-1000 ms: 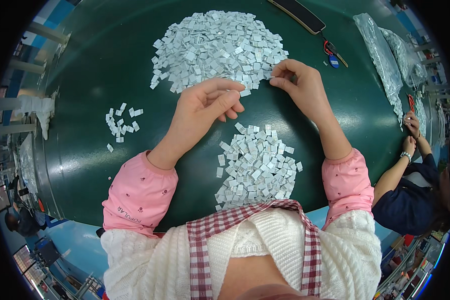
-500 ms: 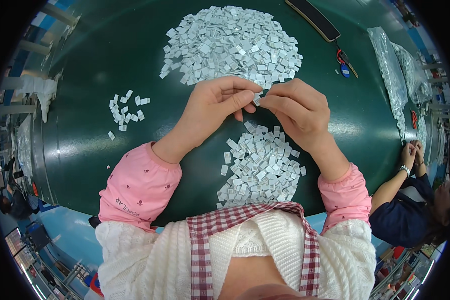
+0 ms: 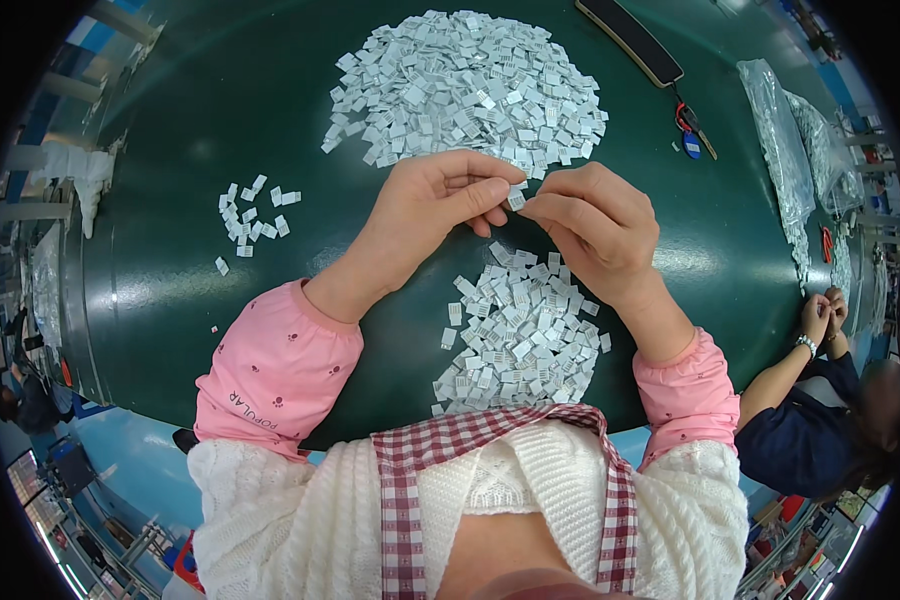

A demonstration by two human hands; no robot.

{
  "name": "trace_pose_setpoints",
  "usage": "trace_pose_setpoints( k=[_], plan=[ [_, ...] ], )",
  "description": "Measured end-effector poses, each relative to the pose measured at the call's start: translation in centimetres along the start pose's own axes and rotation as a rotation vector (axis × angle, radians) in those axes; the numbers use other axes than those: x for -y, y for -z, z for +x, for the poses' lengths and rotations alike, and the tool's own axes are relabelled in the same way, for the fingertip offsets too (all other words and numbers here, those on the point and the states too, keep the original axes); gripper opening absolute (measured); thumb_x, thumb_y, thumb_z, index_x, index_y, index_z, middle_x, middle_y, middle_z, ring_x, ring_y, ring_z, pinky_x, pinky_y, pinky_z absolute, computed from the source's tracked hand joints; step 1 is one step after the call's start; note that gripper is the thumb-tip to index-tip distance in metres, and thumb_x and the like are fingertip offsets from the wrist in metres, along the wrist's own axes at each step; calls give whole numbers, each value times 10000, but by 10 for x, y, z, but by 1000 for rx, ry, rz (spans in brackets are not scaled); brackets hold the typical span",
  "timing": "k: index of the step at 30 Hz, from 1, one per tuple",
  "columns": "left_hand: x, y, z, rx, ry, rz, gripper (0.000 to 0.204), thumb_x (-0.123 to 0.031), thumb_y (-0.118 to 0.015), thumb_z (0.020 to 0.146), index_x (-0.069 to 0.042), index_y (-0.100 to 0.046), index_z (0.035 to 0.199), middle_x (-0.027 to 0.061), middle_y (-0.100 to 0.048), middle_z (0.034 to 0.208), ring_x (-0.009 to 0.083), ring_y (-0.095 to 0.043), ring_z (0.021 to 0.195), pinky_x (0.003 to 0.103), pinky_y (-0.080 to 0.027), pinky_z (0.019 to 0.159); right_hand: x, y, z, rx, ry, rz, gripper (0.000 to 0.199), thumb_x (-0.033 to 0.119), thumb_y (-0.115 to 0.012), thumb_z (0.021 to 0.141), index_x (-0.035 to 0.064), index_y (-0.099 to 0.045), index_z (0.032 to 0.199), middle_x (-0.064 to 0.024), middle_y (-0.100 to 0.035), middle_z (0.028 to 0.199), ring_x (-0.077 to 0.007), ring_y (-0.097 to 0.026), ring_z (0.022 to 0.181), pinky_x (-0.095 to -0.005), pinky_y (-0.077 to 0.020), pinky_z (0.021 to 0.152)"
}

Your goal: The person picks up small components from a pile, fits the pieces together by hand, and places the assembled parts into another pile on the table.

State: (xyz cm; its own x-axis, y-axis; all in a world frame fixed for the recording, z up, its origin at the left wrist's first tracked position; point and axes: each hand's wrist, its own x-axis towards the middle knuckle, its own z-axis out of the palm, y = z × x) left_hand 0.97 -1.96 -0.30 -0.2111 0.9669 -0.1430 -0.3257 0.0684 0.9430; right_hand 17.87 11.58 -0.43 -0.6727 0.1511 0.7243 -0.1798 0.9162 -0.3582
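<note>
The left hand (image 3: 448, 192) pinches a small, flat, white, plastic-looking piece (image 3: 516, 199) over the shiny green tabletop (image 3: 210, 110). The right hand (image 3: 608, 225) curls its fingers by the piece's right edge; I can't tell if they grip too.

From the wearer's head, above the near edge of the glossy dark-green surface (image 3: 270, 120), one wide fisheye view looks steeply down, close over the bare hands (image 3: 610, 225), taking in the surface's left edge, bowed toward the rim.
</note>
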Motion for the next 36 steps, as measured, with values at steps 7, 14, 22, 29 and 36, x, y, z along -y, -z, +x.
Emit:
trace_pose_setpoints(
  k=[7,14,22,29,36],
  plan=[
    [-1,2,-1,0,11,-28,221,-48,-649,985,18,-705,1188,78,-685,902,112,-629,802,216,-513,734,-9,11,2,-50,-376,153,170,-14,-794,796,39,-722,940,-47,-680,907,-139,-575,724,-247,-467,662],
    [-4,-4,-2,35,23,80,202,-44,-685,954,14,-721,1144,63,-695,888,97,-623,792,199,-495,719,-56,39,-7,-79,-796,34,125,37,-758,847,32,-719,965,-32,-677,911,-113,-573,754,-248,-463,694],
    [-4,-13,-9,246,28,454,189,-34,-718,915,-11,-744,1102,30,-708,894,67,-579,744,179,-441,674,-49,34,-9,220,-754,-105,154,53,-767,837,36,-728,985,-19,-666,894,-125,-567,745,-262,-465,694],
    [-1,-14,-9,173,-23,495,175,-38,-725,910,-24,-752,1082,20,-715,910,58,-530,715,184,-409,641,-39,14,-10,209,-653,-188,145,56,-778,830,34,-735,967,-15,-652,852,-140,-561,720,-272,-460,673],
    [-3,-13,-7,168,26,515,195,-40,-703,930,-22,-737,1121,32,-714,914,55,-543,736,185,-417,641,-40,14,-11,188,-570,-346,114,31,-766,836,31,-743,947,-25,-670,875,-146,-567,704,-273,-461,657]
  ],
)
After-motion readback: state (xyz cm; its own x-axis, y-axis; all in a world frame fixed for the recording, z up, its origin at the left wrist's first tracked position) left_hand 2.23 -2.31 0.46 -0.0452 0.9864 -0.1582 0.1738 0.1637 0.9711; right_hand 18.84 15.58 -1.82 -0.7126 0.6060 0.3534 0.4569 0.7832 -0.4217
